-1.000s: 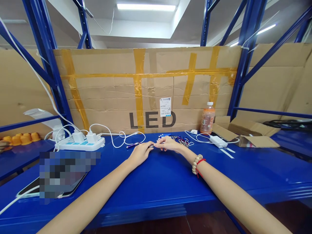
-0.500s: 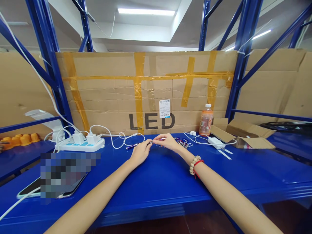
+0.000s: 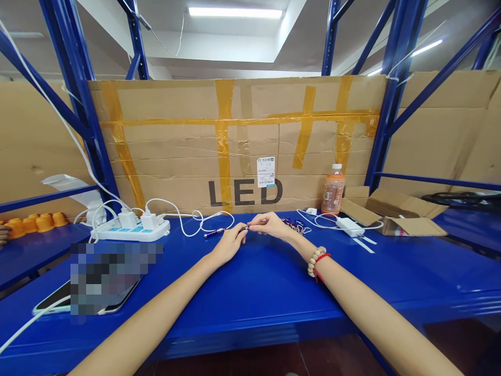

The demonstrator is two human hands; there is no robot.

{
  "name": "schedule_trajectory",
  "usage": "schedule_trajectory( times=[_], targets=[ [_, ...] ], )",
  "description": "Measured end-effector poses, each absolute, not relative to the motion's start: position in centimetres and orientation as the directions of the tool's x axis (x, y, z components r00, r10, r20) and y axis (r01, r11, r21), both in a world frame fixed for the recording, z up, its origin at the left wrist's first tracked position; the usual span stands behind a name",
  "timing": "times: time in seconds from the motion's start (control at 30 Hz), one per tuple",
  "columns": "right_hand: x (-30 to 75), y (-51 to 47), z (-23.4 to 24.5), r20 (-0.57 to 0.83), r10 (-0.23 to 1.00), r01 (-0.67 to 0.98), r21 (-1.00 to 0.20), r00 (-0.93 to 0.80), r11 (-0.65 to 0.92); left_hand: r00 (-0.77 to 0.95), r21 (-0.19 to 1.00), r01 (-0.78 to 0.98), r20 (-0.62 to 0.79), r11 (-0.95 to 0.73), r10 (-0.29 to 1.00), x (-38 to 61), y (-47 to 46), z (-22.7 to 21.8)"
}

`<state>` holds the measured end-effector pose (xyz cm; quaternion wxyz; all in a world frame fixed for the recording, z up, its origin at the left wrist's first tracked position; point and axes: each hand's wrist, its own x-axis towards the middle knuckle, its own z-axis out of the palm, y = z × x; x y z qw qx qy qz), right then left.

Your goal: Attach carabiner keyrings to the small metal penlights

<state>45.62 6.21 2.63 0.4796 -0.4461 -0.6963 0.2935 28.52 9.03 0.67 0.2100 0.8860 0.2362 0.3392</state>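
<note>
My left hand (image 3: 229, 244) is closed, its thumb and fingers pinching a small metal clasp (image 3: 243, 228). My right hand (image 3: 270, 225) meets it from the right, fingertips pressed together at the same clasp. Most of that piece is covered by the fingers. A slim, shiny purple-blue tube (image 3: 214, 233) sticks out on the far side of my left hand; I cannot tell whether it joins the clasp. Beyond my right wrist lies a small pile of purple and silver metal pieces (image 3: 298, 226), partly hidden by the hand.
White power strip (image 3: 133, 232) with plugs and cables stands at left, behind a blurred phone-like device (image 3: 52, 302). At right are an orange drink bottle (image 3: 333, 190), a white adapter (image 3: 349, 226) and an open carton (image 3: 410, 214). Another person's hand (image 3: 3, 235) shows near orange cups (image 3: 45, 223).
The view has shifted slightly. Both hands stay together at the clasp, with only small finger movement visible.
</note>
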Motion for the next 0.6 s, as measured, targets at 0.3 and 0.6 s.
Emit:
schedule_trajectory(
  times=[0.3,0.6],
  targets=[
    [45.81,5.76,3.15,0.394,0.909,0.330,-0.848,-0.134,0.416,0.637,0.541,0.249,0.533,-0.804,0.556,28.51,8.96,0.86],
    [46.15,6.36,2.34,0.361,0.902,0.321,-0.847,-0.236,0.424,0.711,0.487,0.269,0.482,-0.831,0.513,28.10,8.37,0.69]
  ],
)
